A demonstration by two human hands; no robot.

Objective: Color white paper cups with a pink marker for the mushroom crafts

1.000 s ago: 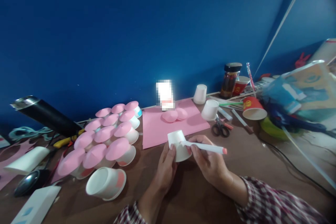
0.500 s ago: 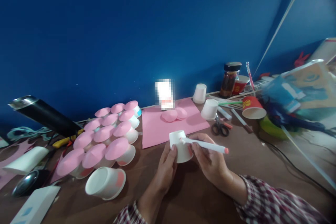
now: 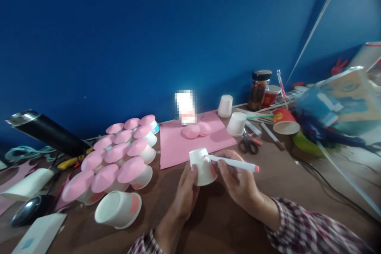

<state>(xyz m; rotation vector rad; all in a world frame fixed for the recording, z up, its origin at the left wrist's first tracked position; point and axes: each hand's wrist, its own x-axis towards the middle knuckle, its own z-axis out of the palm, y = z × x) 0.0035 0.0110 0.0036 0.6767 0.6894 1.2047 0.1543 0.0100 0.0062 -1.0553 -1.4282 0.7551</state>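
Observation:
My left hand (image 3: 186, 194) holds a small white paper cup (image 3: 201, 166) upside down over the brown table (image 3: 226, 222), thumb on its side. My right hand (image 3: 238, 180) grips a white marker (image 3: 235, 164) with a pink end cap, its tip touching the cup's wall. A pink patch shows on the cup's right side, beside my right thumb. Both sleeves are plaid.
A cluster of white cups with pink cone tops (image 3: 117, 154) stands at the left, with a tipped white cup (image 3: 118, 209) in front. A pink paper sheet (image 3: 193, 139), scissors (image 3: 246, 145), more cups, a jar (image 3: 257, 90) and clutter lie behind and right.
The cup has turned a little in my left hand, so the pink patch now shows on its right side. The marker tip stays on the cup. Both hands have barely shifted.

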